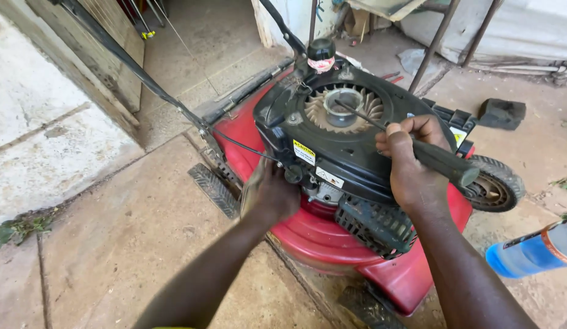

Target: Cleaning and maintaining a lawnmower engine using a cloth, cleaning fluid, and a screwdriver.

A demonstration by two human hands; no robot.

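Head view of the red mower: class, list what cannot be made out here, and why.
- Left hand fingers: hidden against the engine side, any grip unclear.
- Screwdriver tip: too thin to see where it seats in the fan hub.
- Blue bottle: cut off by the right edge.

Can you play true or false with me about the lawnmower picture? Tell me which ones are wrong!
1. The lawnmower has a red deck. True.
2. The right hand holds a screwdriver with a dark handle. True.
3. The screwdriver's tip points at the wheel. False: it reaches into the round fan opening on top of the engine.
4. The left hand is up in the air. False: it is pressed against the engine's side.
5. A blue container lies at the right. True.
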